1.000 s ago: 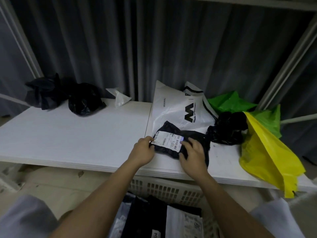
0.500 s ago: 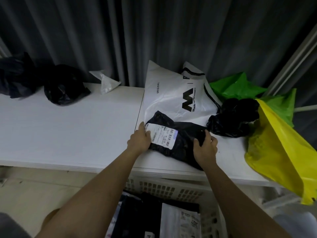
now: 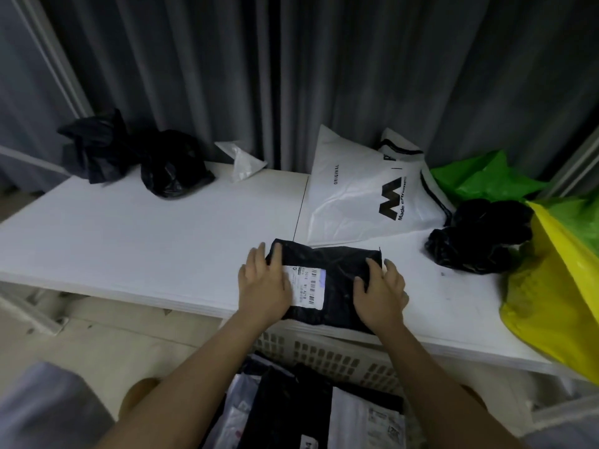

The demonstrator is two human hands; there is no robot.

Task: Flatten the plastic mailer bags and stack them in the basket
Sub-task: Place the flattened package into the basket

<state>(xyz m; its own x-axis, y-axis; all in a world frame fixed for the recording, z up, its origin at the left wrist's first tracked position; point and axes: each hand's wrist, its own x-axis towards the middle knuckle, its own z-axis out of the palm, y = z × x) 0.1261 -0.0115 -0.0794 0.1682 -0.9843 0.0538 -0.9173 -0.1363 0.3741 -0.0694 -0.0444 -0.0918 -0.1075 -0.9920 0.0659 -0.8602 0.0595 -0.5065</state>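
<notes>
Both hands press a black mailer bag (image 3: 334, 280) flat at the white counter's (image 3: 146, 238) front edge, left hand (image 3: 264, 285) and right hand (image 3: 379, 291) with straight fingers (image 3: 275, 254), above the basket (image 3: 327, 356) of stacked bags.

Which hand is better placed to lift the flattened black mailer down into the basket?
Right hand, probably: it covers the black plastic mailer bag's right edge, directly above the white slotted plastic basket. Left hand presses the label side.
</notes>
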